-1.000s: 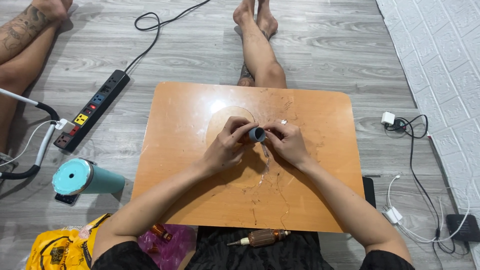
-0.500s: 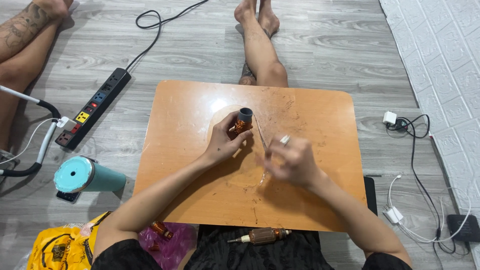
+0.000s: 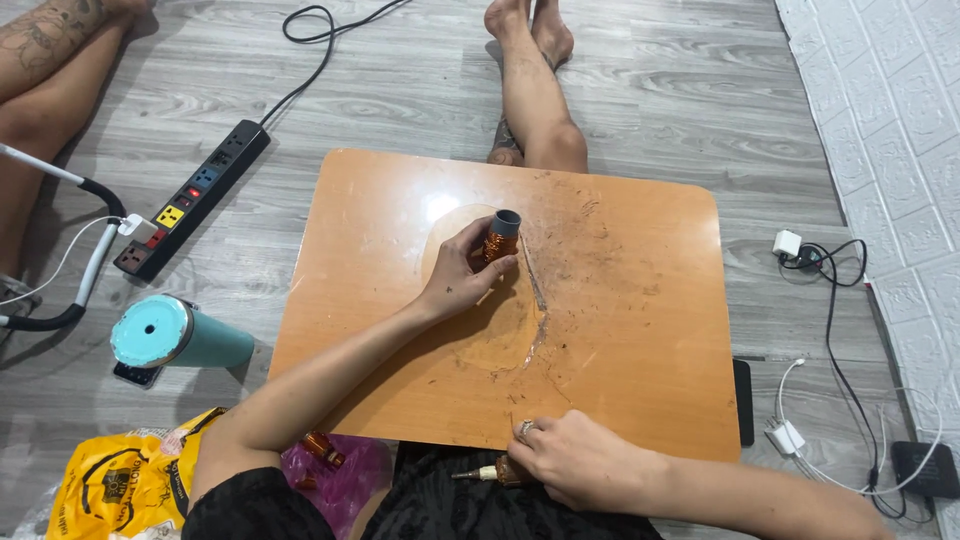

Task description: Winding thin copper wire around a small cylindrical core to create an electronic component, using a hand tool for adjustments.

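At the near edge of the scuffed orange board (image 3: 620, 330), the right hand (image 3: 570, 460) closes around a wooden-handled tool (image 3: 487, 472). Farther in, near the board's centre, the left hand (image 3: 462, 275) grips a small grey tube wound with copper wire (image 3: 499, 236): probably light, rigid, best held by its bare end, sparing the fragile winding.

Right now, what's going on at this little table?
A person sits on the floor at a low orange table. Their left hand holds a small grey tube wound with copper wire upright above the tabletop. Their right hand is at the table's near edge, beside a wooden-handled tool on their lap. A thin wire runs down across the table.
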